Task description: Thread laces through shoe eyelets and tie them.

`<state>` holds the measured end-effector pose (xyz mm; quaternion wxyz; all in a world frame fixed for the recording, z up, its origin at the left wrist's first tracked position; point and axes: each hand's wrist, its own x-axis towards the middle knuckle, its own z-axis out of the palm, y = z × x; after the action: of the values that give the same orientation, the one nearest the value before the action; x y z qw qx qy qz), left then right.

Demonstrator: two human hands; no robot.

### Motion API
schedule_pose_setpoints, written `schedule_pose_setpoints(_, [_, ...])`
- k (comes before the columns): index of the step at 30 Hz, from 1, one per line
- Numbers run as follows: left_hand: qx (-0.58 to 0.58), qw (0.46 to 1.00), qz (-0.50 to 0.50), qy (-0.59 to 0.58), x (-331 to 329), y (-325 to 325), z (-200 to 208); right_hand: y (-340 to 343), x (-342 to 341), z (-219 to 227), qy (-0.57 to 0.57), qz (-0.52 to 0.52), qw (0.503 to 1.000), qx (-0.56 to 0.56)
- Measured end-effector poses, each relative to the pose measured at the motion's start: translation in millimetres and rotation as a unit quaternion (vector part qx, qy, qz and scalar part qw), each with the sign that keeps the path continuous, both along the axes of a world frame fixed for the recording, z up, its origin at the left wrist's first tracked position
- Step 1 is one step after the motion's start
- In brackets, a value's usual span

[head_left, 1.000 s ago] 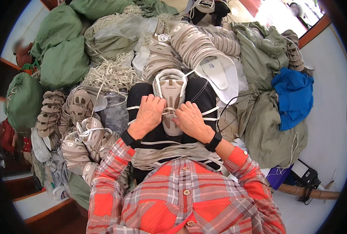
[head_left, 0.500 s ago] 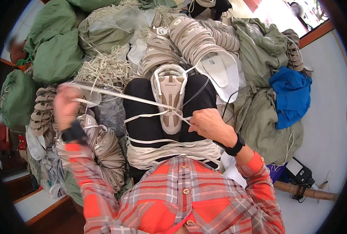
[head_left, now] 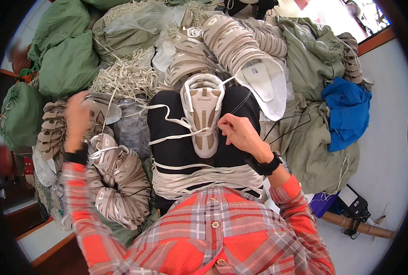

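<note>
The shoe (head_left: 204, 106) lies at the centre, on the legs (head_left: 165, 153) of the person, with its padded opening turned to 12 o'clock and its narrow end to 6 o'clock. A white lace (head_left: 174, 137) crosses over the shoe, and its two loose-looking strands go out toward 9 o'clock. The right hand (head_left: 241, 134) is at 3 o'clock of the shoe, with bent fingers at its edge; I cannot tell if they pinch the lace. The left hand (head_left: 78, 118) is at 9 o'clock, well apart from the shoe; it is blurred, so I cannot tell if it grasps something. At 6 o'clock, a bundle (head_left: 206, 181) of pale laces lies across the lap. At 8 o'clock there are stacked shoes (head_left: 124, 201), at 10 o'clock a green sack (head_left: 68, 66), and at 3 o'clock a blue cloth (head_left: 346, 114)
</note>
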<state>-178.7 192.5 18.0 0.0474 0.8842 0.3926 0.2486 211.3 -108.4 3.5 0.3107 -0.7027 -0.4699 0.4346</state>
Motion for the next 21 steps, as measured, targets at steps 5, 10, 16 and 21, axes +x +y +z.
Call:
schedule_pose_setpoints(5, [-0.035, 0.943, -0.326, 0.062, 175, -161, 5, -1, -4, -1, -0.003, 0.006, 0.999, 0.031])
schedule_pose_setpoints(10, [0.001, 0.918, -0.372, 0.141, 196, -177, -11, -5, -6, -7, -0.021, -0.002, 0.998, 0.064])
schedule_pose_setpoints(16, [-0.022, 0.923, -0.361, 0.131, 198, -173, 1, 0, -4, -1, 0.054, -0.009, 0.998, -0.003])
schedule_pose_setpoints(21, [0.067, 0.954, -0.264, 0.127, 192, -132, 17, 24, -19, -9, 0.049, 0.119, 0.989, 0.074])
